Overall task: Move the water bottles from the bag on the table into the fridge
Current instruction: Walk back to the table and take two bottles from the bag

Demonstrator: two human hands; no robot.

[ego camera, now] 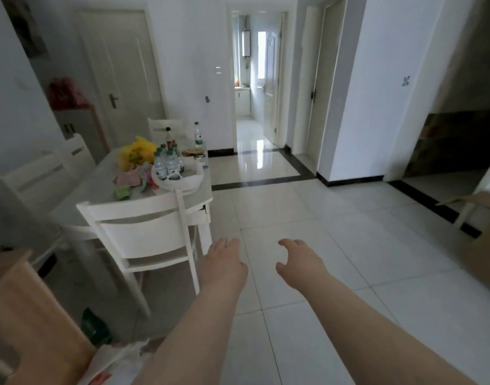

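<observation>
A white plastic bag [192, 180] sits on the white table [82, 200] at the left, with several green-capped water bottles [167, 163] standing upright in it. One more water bottle [198, 134] stands alone at the table's far end. My left hand [224, 259] and my right hand [295, 262] reach forward over the tiled floor, well short of the table. Both hold nothing, with fingers relaxed and slightly curled. The fridge is not clearly in view.
A white chair [143, 240] stands between me and the table; more chairs [52, 168] line its left side. A yellow bag [136, 154], a dark bottle [169, 136] and crumpled wrappers [132, 179] share the tabletop. Wooden furniture [30, 315] is at lower left. A doorway [255, 87] lies ahead.
</observation>
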